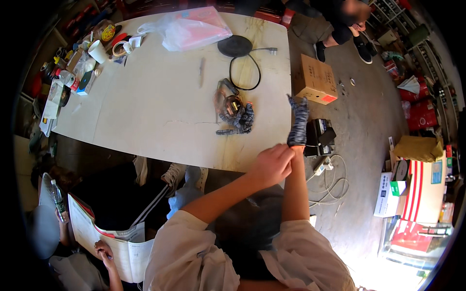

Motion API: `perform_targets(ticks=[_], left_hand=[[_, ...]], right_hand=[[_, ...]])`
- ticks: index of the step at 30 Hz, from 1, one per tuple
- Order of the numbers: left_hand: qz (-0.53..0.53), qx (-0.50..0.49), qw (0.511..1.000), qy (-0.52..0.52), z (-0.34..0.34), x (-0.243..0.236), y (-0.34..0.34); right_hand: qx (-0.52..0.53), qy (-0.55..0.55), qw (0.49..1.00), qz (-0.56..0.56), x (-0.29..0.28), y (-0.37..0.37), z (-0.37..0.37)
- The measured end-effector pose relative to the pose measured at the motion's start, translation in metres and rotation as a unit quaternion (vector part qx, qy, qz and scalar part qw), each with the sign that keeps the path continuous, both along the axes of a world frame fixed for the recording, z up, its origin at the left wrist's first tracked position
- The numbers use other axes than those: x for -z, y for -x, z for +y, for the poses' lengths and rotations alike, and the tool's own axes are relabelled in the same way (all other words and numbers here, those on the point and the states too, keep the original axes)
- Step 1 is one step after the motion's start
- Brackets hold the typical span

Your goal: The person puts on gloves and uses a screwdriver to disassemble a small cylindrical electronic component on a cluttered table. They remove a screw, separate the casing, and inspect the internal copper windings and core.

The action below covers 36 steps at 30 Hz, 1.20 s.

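My left hand point(273, 166) is bare, and its fingers pinch the orange cuff of a grey-and-black knit glove point(298, 127) at my right wrist. That glove covers my right hand point(300, 114), which points away from me past the table's right edge with its fingers stretched out. On the table, a matching knit glove point(246, 120) lies crumpled against a small device with copper-coloured parts point(233, 104), perhaps a motor. Beyond them is a black round disc point(235, 46) with a black cable point(260, 72) looped beside it.
A clear bag with something pink point(196, 29) lies at the table's far edge; cups, tape and bottles crowd its left end. A cardboard box point(315, 80), black case point(320, 136) and power strip point(324, 166) stand rightward on the floor. One person sits lower left, another far right.
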<state>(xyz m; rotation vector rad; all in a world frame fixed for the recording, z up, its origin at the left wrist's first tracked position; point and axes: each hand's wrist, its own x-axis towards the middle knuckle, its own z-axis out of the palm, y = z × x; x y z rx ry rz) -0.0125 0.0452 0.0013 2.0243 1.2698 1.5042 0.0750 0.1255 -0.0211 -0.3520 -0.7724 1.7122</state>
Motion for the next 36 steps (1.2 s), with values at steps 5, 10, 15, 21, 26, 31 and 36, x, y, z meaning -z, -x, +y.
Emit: perform_targets(ticks=[5, 10, 15, 21, 26, 31, 36], left_hand=[[0.075, -0.120, 0.988, -0.054, 0.013, -0.005, 0.018], [0.127, -0.074, 0.988, 0.045, 0.014, -0.007, 0.039], [-0.172, 0.161, 0.971, -0.028, 0.017, 0.027, 0.011], [-0.133, 0.021, 0.989, -0.057, -0.008, -0.007, -0.007], [-0.136, -0.009, 0.990, -0.039, -0.001, 0.002, 0.006], [-0.244, 0.207, 0.947, 0.035, -0.008, 0.013, -0.011], [-0.278, 0.084, 0.957, 0.020, -0.007, 0.017, -0.021]], right_hand=[[0.033, -0.029, 0.982, -0.181, 0.019, 0.018, -0.009], [0.037, 0.036, 0.989, -0.141, -0.001, 0.014, -0.019], [0.020, 0.069, 0.986, -0.151, -0.009, -0.004, -0.011], [0.021, 0.062, 0.984, -0.167, -0.009, -0.023, -0.012], [0.017, 0.057, 0.982, -0.179, -0.011, -0.024, -0.016], [0.038, 0.059, 0.982, -0.175, -0.018, -0.036, -0.018], [0.064, 0.057, 0.989, -0.117, -0.020, -0.035, -0.009]])
